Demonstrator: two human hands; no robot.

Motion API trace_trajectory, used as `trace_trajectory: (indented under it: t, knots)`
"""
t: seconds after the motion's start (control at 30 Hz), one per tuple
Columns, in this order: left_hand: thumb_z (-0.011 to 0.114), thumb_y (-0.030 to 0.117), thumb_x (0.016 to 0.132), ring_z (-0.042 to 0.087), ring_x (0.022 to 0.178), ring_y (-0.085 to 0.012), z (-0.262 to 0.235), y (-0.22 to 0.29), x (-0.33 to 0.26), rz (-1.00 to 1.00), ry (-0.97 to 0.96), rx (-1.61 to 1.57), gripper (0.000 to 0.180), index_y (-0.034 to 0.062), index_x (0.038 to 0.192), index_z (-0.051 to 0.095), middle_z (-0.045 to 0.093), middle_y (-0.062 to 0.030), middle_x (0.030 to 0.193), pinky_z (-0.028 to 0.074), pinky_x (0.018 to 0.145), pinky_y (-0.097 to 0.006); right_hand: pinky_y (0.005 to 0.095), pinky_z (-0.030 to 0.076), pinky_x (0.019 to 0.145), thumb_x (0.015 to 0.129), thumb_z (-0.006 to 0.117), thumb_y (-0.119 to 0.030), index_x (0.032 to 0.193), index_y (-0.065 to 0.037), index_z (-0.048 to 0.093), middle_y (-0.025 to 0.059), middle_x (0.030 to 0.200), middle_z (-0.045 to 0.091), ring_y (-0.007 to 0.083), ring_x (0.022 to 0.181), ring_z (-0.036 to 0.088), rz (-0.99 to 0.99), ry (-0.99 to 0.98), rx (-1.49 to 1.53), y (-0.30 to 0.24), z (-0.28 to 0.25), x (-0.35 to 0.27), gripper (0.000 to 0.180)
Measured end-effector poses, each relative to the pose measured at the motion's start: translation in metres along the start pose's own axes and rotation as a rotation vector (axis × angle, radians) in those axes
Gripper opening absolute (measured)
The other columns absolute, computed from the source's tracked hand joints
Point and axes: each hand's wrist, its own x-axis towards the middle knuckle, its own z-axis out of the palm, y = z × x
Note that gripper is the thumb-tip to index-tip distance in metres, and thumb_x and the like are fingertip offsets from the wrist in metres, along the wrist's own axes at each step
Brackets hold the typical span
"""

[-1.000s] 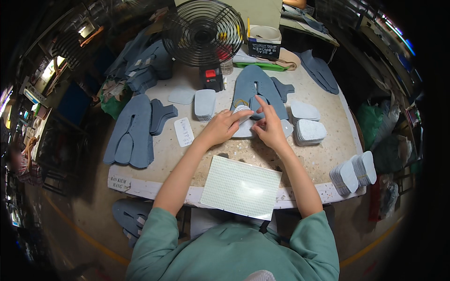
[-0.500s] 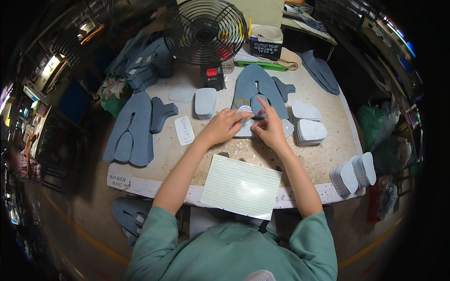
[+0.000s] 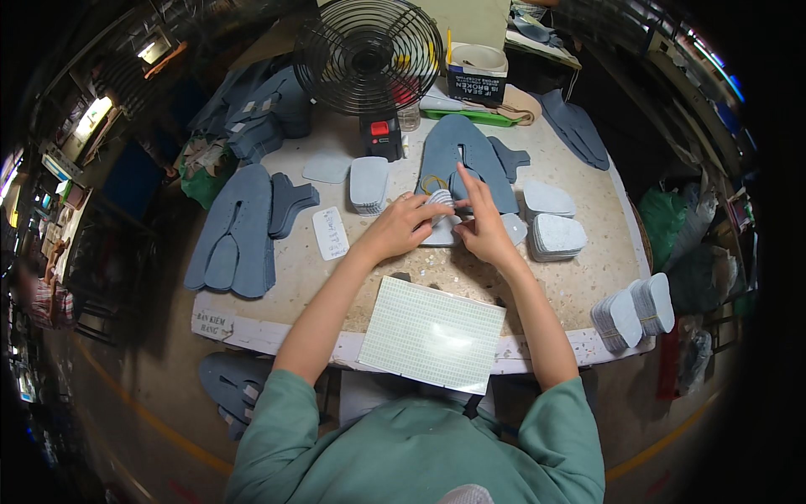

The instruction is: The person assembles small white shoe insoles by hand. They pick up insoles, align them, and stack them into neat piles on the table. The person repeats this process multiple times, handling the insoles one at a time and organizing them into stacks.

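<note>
- Left hand (image 3: 405, 228): fingers curled on a small stack of grey insole pieces (image 3: 440, 202), mid-table, just near of the big grey cutouts (image 3: 464, 153).
- Right hand (image 3: 481, 229): index finger out, pressing the same stack; the other fingers rest on it.
- Gridded white mat (image 3: 432, 333) at near edge.
- Black fan (image 3: 368, 52) far centre.
- More grey stacks (image 3: 553, 235) lie right of the hands.

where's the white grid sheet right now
In the head view the white grid sheet lies at the table's near edge, between the person's forearms, just below the left hand and right hand.
</note>
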Motion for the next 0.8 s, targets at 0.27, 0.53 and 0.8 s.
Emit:
trace_trajectory:
  t: [0.27,0.53,0.8]
  knots:
    - [0.081,0.026,0.07,0.059,0.098,-0.0327,-0.001,0.003,-0.002,0.017,-0.056,0.019,0.042,0.0139,0.106,0.063,0.062,-0.0115,0.099,0.05,0.087,-0.042,0.0376,0.056,0.081,0.067,0.054,0.023,0.15,-0.025,0.032,0.0182,0.142,0.035,0.035,0.109,0.059,-0.088,0.074,-0.299,0.007,0.008,0.004,0.099]
    - [0.066,0.01,0.079,0.06,0.093,-0.033,0.001,-0.001,0.0,-0.011,0.0,-0.048,0.03,0.0141,0.108,0.064,0.063,-0.0127,0.099,0.051,0.082,-0.042,0.0365,0.055,0.081,0.067,0.057,0.021,0.151,-0.025,0.031,0.0186,0.141,0.036,0.0375,0.113,0.056,-0.005,0.046,-0.005,0.013,0.008,-0.001,0.099]
    - [0.074,0.015,0.074,0.06,0.1,-0.0323,-0.002,0.005,-0.003,0.036,-0.023,0.039,0.035,0.0144,0.107,0.063,0.064,-0.0116,0.106,0.049,0.09,-0.041,0.0375,0.055,0.079,0.074,0.058,0.016,0.142,-0.015,0.045,0.0188,0.131,0.047,0.0337,0.101,0.063,-0.017,0.179,-0.181,0.018,0.008,0.001,0.075]
